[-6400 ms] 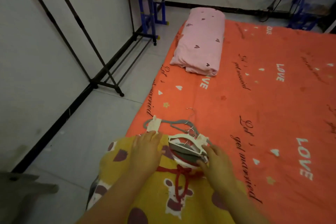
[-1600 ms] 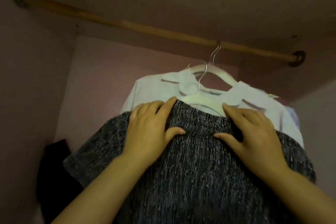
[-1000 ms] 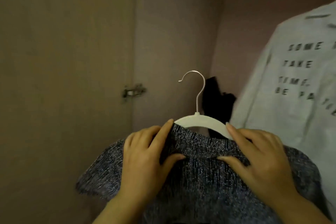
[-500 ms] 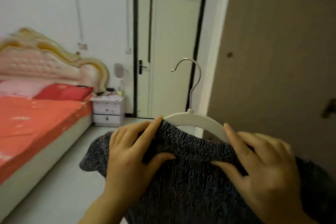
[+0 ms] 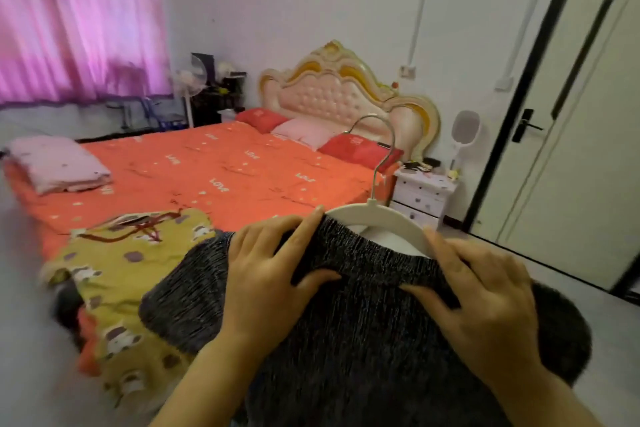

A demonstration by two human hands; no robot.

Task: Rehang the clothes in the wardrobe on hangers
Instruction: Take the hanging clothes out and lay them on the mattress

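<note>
Currently both grips engaged. Left grip (image 5: 266,274) clenched on one shoulder of a dark knit top (image 5: 363,340), fingers over the upper edge, thumb pressed to the front. Right grip (image 5: 485,298) pinching the other shoulder likewise. Top draped over a white hanger (image 5: 377,217), held in the air close to the body; hook (image 5: 384,149) upright and free.

Judged step: seating the top on the hanger ahead of rehanging; wardrobe not in view. Recommended: draw each shoulder square over the hanger arms, centre the neckline on the hook stem, support both sides evenly to avoid stretching the knit or letting it slide off.

Beyond the hands, yellow patterned garment (image 5: 138,253) lying rumpled on the near corner of the bed (image 5: 225,166). Folded pink quilt (image 5: 59,163) at the bed's left edge. Pillows (image 5: 311,132) against a padded headboard (image 5: 343,94). White nightstand (image 5: 422,194) just beside the bed, door (image 5: 588,149) at right, pink curtain (image 5: 79,21) at far left.
</note>
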